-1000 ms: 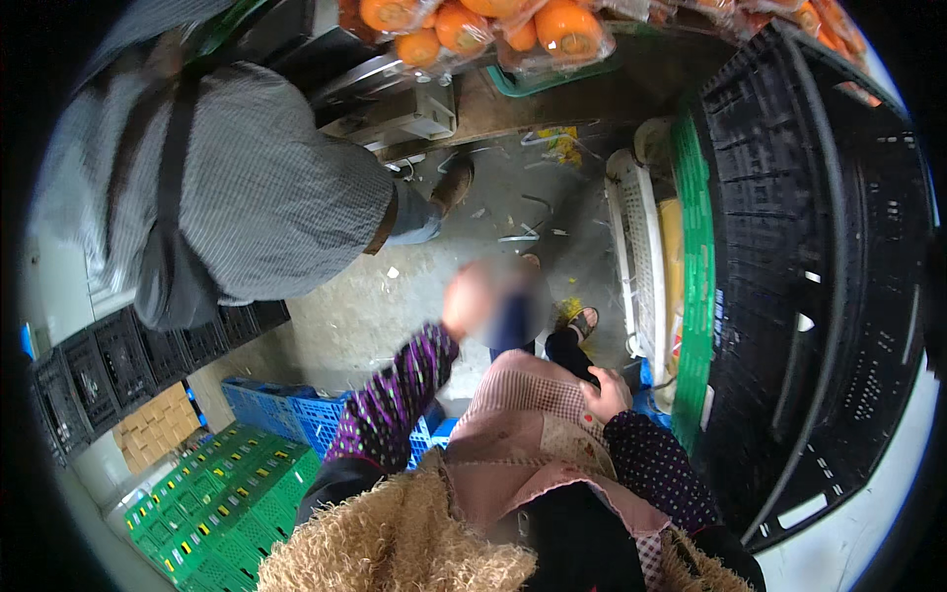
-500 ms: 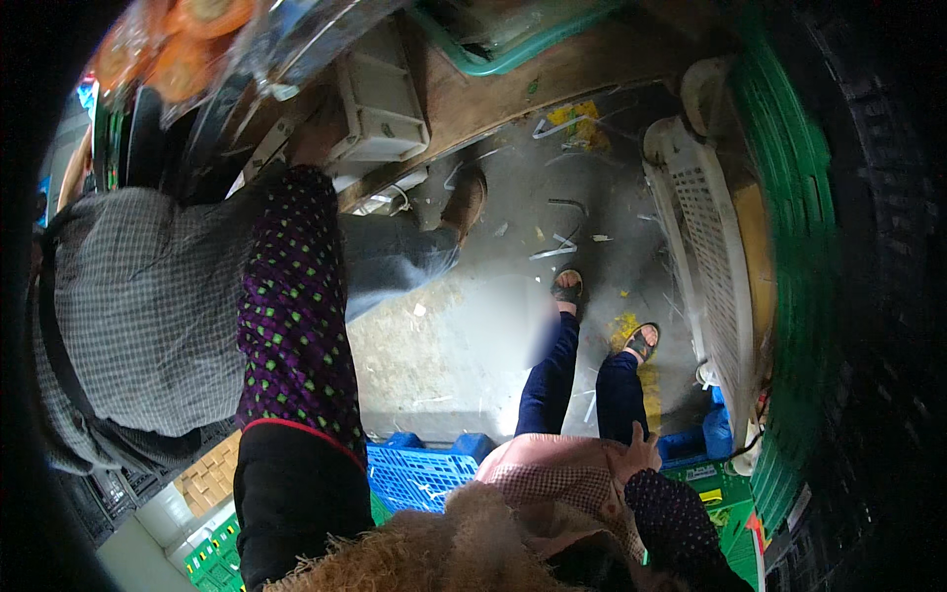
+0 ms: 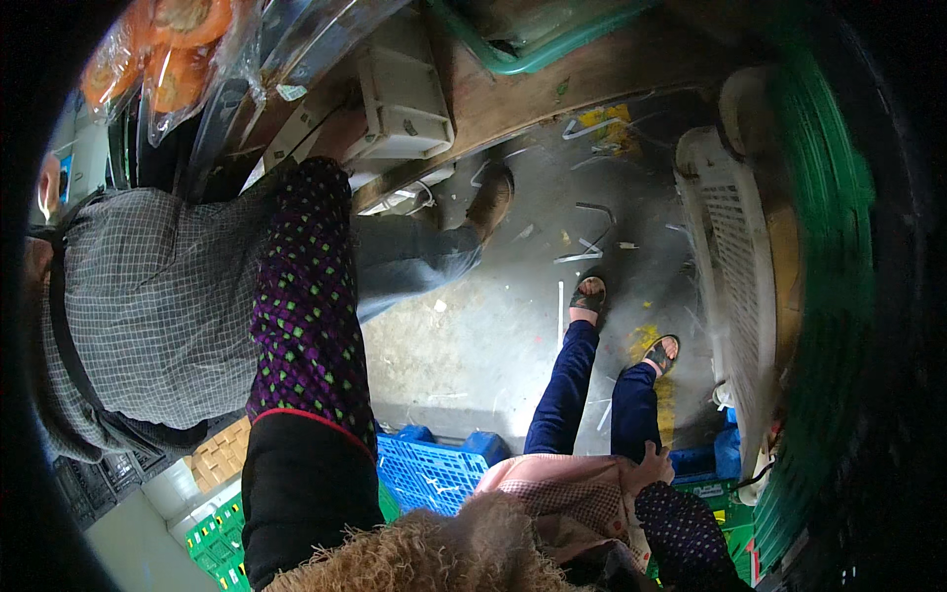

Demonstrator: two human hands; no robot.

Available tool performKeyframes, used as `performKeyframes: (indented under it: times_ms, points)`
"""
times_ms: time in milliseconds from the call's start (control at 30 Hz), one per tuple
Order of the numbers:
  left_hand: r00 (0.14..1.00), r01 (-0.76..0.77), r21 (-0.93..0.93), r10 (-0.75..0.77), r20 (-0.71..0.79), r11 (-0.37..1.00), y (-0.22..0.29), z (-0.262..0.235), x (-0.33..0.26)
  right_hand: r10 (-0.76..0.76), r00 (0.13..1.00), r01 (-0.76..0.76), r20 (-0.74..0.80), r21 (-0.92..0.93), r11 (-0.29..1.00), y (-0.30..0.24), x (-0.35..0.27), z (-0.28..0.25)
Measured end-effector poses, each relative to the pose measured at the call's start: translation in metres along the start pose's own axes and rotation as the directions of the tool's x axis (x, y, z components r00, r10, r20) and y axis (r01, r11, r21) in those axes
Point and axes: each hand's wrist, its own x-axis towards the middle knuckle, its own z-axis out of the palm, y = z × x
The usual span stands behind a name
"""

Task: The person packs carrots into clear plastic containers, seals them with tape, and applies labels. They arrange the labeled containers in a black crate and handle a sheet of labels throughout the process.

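Grey floor (image 3: 483,335) spreads past loosely-curled right fingers (image 3: 655,462) at apron edge (image 3: 552,466); shadowed left hand (image 3: 343,134): fingers unclear.

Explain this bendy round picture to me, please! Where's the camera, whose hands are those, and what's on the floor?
There's no robot here, just somebody working with bare hands. The camera sits on their head, looking down, and its wide lens bends straight edges. Their left hand, past a purple spotted sleeve, is beside a beige plastic box; I can't tell whether it holds anything. Their right hand rests against a pink cloth apron. On the grey concrete floor lie thin white strips. At top left are round orange things in clear plastic bags, and below them is another person in a grey checked top.
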Motion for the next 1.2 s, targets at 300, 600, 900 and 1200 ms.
performKeyframes:
  times_ms: [300,600,900,1200]
  points:
    - [0.88,0.466,0.076,-0.471,0.059,0.881,-0.061,0.01,0.017,-0.05,0.998,0.054,-0.042,0.098,0.994,0.002,0.016,-0.013]
    - [0.838,0.539,0.129,-0.545,0.011,0.832,-0.183,0.138,0.073,-0.056,0.998,0.054,0.026,0.066,0.996,-0.007,0.032,-0.019]
    - [0.886,0.449,0.095,-0.43,-0.171,0.888,-0.072,0.062,0.053,0.005,0.976,0.008,-0.217,0.059,0.998,-0.029,0.023,-0.01]
    - [0.736,0.505,0.002,-0.429,-0.524,0.863,-0.098,0.052,0.04,-0.103,0.992,0.105,-0.069,0.018,0.994,-0.025,0.031,-0.044]
